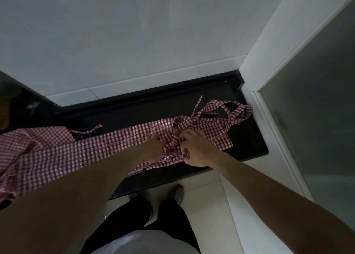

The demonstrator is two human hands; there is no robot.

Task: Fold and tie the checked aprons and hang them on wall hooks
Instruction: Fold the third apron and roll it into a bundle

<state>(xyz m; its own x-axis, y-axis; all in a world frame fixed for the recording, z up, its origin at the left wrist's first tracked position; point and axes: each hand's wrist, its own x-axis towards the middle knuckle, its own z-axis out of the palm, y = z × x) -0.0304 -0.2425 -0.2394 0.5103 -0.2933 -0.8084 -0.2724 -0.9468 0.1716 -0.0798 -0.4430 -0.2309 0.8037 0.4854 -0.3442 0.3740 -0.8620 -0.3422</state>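
Here both hands' fingers, left hand [153, 148] and right hand [196, 150], pinch apron [92, 150] ties on black counter [247, 138]; wall behind.

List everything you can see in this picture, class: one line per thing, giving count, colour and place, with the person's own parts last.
checked apron: one, red and white, stretched along the counter
second checked apron: one, red and white, bunched at far left
counter: one, black, along the wall
wall: one, white, behind the counter
door: one, frosted glass, right
shoes: two, grey, on the pale floor
left hand: one, grips the apron's middle
right hand: one, pinches the ties
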